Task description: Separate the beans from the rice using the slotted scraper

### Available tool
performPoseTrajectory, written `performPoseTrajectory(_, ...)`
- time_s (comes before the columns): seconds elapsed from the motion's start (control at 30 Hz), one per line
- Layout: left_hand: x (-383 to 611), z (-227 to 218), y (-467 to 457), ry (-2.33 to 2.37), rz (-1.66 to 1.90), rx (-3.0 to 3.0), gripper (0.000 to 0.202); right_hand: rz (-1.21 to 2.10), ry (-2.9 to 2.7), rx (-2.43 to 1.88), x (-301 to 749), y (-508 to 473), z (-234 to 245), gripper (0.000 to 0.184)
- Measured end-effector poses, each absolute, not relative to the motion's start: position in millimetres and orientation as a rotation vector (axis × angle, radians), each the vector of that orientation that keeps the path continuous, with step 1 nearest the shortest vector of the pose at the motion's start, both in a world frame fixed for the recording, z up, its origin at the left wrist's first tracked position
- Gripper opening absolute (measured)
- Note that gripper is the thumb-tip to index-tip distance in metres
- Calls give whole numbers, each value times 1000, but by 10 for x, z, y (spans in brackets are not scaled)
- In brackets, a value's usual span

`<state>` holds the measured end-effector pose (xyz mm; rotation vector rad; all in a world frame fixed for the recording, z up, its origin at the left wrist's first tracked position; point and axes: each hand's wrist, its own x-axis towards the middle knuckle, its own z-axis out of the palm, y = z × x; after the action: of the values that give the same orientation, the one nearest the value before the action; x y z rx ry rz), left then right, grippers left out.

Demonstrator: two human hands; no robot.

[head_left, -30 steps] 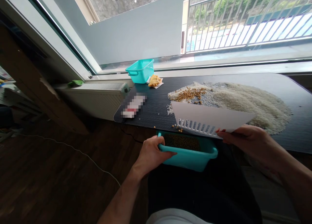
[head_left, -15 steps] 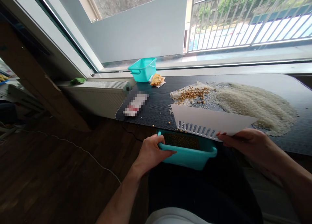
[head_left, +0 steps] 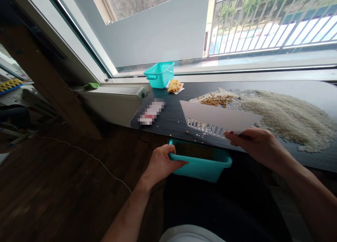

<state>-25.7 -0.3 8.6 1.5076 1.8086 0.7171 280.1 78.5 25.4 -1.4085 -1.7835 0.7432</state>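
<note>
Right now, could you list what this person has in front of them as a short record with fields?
Left hand: grips the near teal bin at the table edge
Bin contents: small dark beans
Right hand: holds a white slotted tray over the table
Table: rice pile, yellow beans
Far corner: second teal bin

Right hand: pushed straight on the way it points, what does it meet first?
The white slotted basket: the right hand already grips its near edge. Past that, the line runs left across the dark table, probably toward the yellow packet; depth unclear.
</note>
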Motion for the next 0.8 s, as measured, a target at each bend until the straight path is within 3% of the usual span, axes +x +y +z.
performPoseTrajectory(0.5,-640,158,-19,1831,724,1488,48,802,-1959,-1219,2332,600,304,46)
performPoseTrajectory(0.63,-699,189,-32,1875,687,1494,48,739,-2012,-1128,2155,738,292,49)
performPoseTrajectory(0.8,-718,198,-64,1886,678,1478,50,912,-1965,-1139,2323,646,207,50)
